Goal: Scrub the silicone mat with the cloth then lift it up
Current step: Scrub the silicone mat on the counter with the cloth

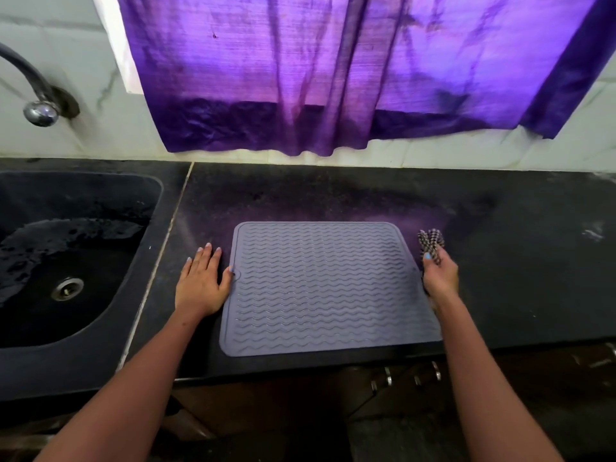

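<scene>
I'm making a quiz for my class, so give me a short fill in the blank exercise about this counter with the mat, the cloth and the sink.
1. The right hand grips the checked ____.
2. The left hand lies flat on the counter, its thumb at the ____ edge of the silicone mat.
3. The sink is on the ____ side of the mat.

Missing words: cloth; left; left

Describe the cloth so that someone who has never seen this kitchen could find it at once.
On the black countertop, right of the sink, lies a grey wavy-ribbed silicone mat. At the mat's right edge, the right hand holds the cloth. It is small, bunched and dark-and-white checked, unlike the plain purple curtain hanging behind.
</scene>
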Motion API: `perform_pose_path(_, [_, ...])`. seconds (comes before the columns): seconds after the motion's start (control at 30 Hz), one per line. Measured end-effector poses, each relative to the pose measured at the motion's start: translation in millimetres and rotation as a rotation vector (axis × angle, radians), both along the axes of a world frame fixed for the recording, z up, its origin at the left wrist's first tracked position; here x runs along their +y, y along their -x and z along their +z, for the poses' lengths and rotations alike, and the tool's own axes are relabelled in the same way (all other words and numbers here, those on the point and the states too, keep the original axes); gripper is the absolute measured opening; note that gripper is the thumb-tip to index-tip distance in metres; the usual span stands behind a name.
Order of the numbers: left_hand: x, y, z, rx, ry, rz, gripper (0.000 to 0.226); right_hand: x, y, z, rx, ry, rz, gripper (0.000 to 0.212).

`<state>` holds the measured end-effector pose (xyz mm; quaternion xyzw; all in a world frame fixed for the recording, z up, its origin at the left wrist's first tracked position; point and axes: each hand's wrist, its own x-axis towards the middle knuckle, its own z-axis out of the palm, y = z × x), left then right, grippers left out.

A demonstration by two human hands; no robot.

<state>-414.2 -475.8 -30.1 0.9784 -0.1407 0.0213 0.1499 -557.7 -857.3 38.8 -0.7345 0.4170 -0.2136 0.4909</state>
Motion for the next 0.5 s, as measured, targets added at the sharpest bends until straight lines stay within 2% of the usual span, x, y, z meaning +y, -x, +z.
perform_pose_path(0.03, [0,-1,0,-0.001,-0.001,-0.003,0.090,5,9,1,0.038,0.097,-0.043,0.043])
perform_pose_path(0.1, [0,-1,-1,-0.001,-0.002,-0.009,0.088,17,27,-4,0.137,0.243,0.000,0.046])
perform_pose_path(0.23, [2,-2,-3,-0.004,0.002,-0.011,0.087,37,43,-41,0.372,0.515,0.278,0.052])
perform_pose_path(0.3, [2,-2,-4,-0.008,0.001,-0.014,0.087,36,46,-56,0.420,0.671,0.342,0.056])
perform_pose_path(0.37, [2,-2,-4,-0.017,0.008,-0.014,0.086,31,46,-57,0.381,0.618,0.369,0.056])
perform_pose_path(0.43, [2,-3,-4,-0.015,0.002,-0.013,0.084,23,46,-52,0.279,0.473,0.397,0.052])
perform_pose_path(0.5, [2,-3,-4,-0.011,-0.004,-0.010,0.081,9,46,-38,0.117,0.140,0.367,0.045])
